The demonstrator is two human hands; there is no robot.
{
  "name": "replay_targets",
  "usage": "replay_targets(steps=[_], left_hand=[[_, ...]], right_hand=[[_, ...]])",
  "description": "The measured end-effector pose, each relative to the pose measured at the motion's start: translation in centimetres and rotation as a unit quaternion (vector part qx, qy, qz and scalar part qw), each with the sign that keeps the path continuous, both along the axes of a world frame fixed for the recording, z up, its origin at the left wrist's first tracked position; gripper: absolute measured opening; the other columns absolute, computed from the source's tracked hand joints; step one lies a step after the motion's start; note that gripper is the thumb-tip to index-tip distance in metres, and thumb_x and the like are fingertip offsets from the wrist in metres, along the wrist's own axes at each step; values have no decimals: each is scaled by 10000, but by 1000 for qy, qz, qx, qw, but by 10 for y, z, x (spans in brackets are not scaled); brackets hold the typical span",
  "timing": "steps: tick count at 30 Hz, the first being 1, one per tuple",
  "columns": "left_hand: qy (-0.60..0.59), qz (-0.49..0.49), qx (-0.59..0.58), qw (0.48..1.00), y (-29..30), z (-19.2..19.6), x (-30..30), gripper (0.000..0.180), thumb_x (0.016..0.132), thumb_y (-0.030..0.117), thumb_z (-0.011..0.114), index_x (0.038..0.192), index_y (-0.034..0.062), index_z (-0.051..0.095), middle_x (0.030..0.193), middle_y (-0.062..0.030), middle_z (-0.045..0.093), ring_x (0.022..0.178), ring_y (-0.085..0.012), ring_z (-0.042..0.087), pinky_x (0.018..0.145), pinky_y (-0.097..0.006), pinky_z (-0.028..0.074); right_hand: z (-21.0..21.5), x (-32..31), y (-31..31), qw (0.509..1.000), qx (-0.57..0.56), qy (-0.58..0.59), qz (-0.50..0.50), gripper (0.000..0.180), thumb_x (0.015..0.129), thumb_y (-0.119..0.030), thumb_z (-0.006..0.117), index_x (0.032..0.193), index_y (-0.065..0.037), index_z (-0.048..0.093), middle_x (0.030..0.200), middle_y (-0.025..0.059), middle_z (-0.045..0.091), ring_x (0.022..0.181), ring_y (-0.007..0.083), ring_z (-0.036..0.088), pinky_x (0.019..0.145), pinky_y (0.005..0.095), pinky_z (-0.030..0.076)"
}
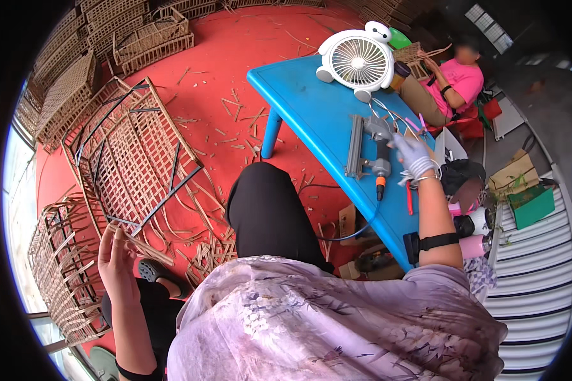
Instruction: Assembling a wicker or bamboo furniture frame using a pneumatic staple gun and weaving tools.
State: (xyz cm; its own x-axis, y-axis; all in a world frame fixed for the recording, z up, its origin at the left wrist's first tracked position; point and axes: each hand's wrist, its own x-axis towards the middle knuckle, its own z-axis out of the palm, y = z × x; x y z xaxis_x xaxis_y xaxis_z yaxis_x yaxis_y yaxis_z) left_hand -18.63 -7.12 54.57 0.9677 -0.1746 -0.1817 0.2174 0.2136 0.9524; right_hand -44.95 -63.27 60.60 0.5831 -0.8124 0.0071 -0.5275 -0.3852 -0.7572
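My bare left hand (115,257) is low at the left, its fingers closed on a short tan cane strip (151,250). Just beyond it a large woven cane panel (124,152) with a black metal frame leans over the floor. My right hand (414,157), in a pale glove, is over the blue table (299,95). Its fingers are stretched out at the handle of a grey pneumatic stapler (382,151), not visibly wrapped round it. The stapler lies on the tabletop, with an orange fitting and a blue air hose (368,222) attached. Red-handled pliers (409,198) lie near my right wrist.
A white fan (359,60) stands at the table's far end. Beyond it a person in pink (457,82) sits holding woven cane. Cane scraps (210,257) litter the red floor. A woven basket (67,267) stands left; stacked baskets (152,44) are behind. Bottles (475,244) crowd the table's right side.
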Motion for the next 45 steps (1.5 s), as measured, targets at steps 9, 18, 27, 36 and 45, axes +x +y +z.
replay_targets(steps=[9, 18, 27, 36, 45], left_hand=[[0, 16, -53, 998, 21, -2, 10, 294, 949, 158, 559, 1207, 17, 565, 974, -46, 660, 833, -118, 652, 686, -211, 549], [-31, 30, -20, 999, 19, -5, 12, 273, 950, 133, 555, 1188, 2, 586, 1024, -53, 657, 871, -94, 646, 707, -183, 540], [-35, -5, -40, 999, -12, 15, -7, 207, 919, 83, 592, 1112, 8, 586, 924, -41, 645, 805, -79, 630, 695, -173, 524], [-266, -305, 157, 901, -87, 53, -40, 165, 849, -33, 607, 1006, -15, 654, 849, -45, 595, 727, -91, 589, 649, -230, 472], [-242, -292, 131, 916, -95, 53, -57, 263, 843, -9, 632, 1105, 11, 630, 827, -35, 605, 719, -97, 602, 663, -240, 494]], right_hand=[[-117, -132, -77, 936, -77, 294, -181, 391, 834, -429, 560, 810, -61, 688, 674, 151, 617, 638, 280, 620, 645, 372, 489], [-83, -47, -38, 926, -265, 222, -153, 331, 823, -393, 619, 972, -106, 690, 967, 168, 670, 890, 356, 629, 828, 412, 485], [-25, 80, 78, 979, 57, -161, 113, 231, 901, -240, 612, 967, -31, 684, 890, 46, 685, 739, 105, 603, 702, 253, 492], [-16, 153, 275, 845, 222, -73, 481, 290, 827, -235, 729, 990, -7, 655, 804, 27, 658, 709, 63, 589, 633, 214, 476], [-24, 146, 275, 799, 465, -96, 368, 162, 866, -146, 678, 944, -6, 650, 778, 42, 675, 688, 97, 639, 641, 221, 512]])
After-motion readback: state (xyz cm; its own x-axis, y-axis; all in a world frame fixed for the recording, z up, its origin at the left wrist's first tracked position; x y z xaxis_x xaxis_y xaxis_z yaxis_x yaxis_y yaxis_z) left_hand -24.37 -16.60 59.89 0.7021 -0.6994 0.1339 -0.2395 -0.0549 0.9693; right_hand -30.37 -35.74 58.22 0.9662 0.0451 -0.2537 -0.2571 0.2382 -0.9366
